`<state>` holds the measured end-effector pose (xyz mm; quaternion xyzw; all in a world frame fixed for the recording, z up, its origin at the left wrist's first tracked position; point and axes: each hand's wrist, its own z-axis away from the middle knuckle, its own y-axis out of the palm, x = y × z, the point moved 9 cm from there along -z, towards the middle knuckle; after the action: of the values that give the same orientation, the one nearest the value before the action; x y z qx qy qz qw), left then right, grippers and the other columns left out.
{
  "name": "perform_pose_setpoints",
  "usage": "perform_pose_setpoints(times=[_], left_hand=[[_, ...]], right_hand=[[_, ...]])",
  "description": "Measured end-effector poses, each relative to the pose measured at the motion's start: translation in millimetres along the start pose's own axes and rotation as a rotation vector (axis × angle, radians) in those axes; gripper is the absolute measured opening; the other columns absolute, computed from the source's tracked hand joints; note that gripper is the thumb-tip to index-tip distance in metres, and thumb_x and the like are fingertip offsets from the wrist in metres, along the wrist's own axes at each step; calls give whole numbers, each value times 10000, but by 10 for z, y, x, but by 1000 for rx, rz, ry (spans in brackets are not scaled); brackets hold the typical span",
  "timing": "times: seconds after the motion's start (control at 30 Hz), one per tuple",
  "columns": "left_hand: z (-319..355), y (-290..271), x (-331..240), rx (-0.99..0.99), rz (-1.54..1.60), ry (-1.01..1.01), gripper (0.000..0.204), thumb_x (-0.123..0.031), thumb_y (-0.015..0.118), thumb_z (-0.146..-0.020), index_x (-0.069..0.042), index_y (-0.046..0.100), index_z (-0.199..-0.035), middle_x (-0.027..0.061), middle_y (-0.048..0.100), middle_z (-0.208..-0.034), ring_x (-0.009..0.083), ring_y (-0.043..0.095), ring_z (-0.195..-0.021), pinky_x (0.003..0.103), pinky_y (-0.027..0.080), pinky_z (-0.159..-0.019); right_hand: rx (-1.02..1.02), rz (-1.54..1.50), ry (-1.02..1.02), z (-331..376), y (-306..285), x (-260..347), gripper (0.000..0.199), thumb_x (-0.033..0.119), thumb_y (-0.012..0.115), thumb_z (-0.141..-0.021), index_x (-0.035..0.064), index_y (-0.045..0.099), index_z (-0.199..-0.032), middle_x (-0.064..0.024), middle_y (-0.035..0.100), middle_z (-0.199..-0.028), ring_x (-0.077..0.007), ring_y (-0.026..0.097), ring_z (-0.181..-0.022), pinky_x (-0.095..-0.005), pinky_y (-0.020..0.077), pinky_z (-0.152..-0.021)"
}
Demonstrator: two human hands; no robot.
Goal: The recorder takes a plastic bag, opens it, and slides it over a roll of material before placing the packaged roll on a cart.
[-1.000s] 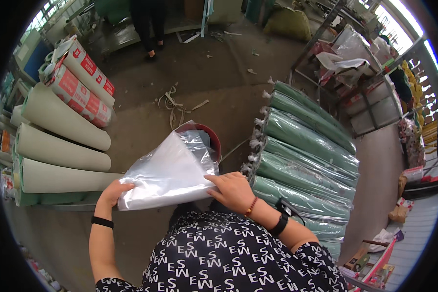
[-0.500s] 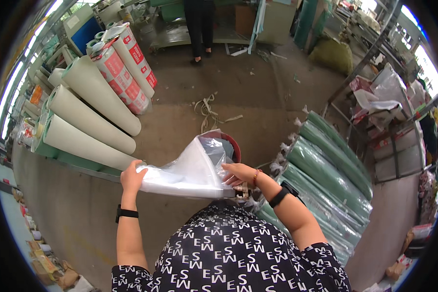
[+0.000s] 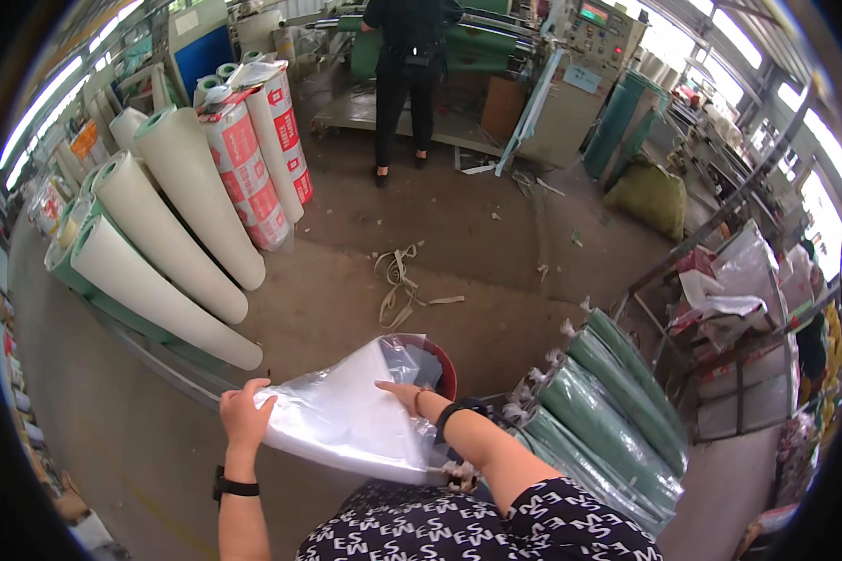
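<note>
A folded stack of clear, whitish plastic film (image 3: 341,425) spreads out in front of my body. My left hand (image 3: 245,416) is closed on its left end, thumb on top. My right hand (image 3: 407,397) lies on the upper right part of the film, fingers stretched out to the left; their undersides are hidden. Just beyond the film stands a red bucket (image 3: 447,369), partly covered by it, with greyish material inside.
Pale rolls (image 3: 173,252) lean at the left, beside red-and-white wrapped rolls (image 3: 243,173). Plastic-wrapped green rolls (image 3: 608,411) lie at the right. Loose strips (image 3: 398,285) lie on the floor. A person in dark clothes (image 3: 404,103) stands at a machine at the back.
My view has tilted up, showing more of the machine and the person. My right hand has moved left, from the film's right edge onto its top. My left hand keeps its hold.
</note>
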<state>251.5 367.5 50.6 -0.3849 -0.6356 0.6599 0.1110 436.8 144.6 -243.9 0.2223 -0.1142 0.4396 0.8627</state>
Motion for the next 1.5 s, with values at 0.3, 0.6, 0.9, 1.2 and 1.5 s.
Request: perform_pose_setpoints(times=[0.3, 0.6, 0.9, 1.2, 1.5], left_hand=[[-168, 47, -335, 145, -25, 12, 229, -144, 664, -800, -107, 657, -1027, 42, 689, -1002, 204, 603, -1005, 423, 274, -1065], [-4, -22, -126, 83, 7, -138, 205, -136, 648, -791, -135, 676, -994, 49, 698, -918, 191, 612, -844, 396, 244, -1083], [-76, 128, -253, 104, 48, -82, 142, -145, 619, -780, -130, 704, -893, 23, 692, -849, 161, 609, -824, 357, 261, -1047], [-38, 50, -214, 24, 26, -39, 124, -137, 606, -819, -125, 703, -895, 49, 693, -809, 195, 605, -847, 382, 312, -1020], [370, -180, -1348, -293, -165, 111, 257, -193, 693, -771, -119, 651, -1013, 73, 617, -1058, 276, 534, -1092, 507, 239, -1080]], right_hand=[[45, 487, -176, -1219, -280, 220, 427, 436, 659, -821, 12, 644, -869, -65, 663, -803, -205, 640, -692, -333, 519, -610], [-198, -280, -692, 517, -935, 1030, 433, 344, 626, -877, -80, 661, -957, -62, 630, -823, -95, 538, -751, -255, 440, -650], [-157, -329, -245, 444, -1103, -725, 393, 336, 610, -903, -19, 615, -1070, -52, 653, -932, -167, 602, -805, -304, 487, -713], [84, 251, 142, 390, -1216, -1138, 377, 407, 521, -939, 56, 655, -974, -63, 682, -843, -161, 639, -683, -269, 496, -571], [-253, 6, -198, 217, -2150, -449, 222, 256, 564, -905, 48, 589, -979, -37, 602, -713, -158, 573, -558, -255, 461, -513]])
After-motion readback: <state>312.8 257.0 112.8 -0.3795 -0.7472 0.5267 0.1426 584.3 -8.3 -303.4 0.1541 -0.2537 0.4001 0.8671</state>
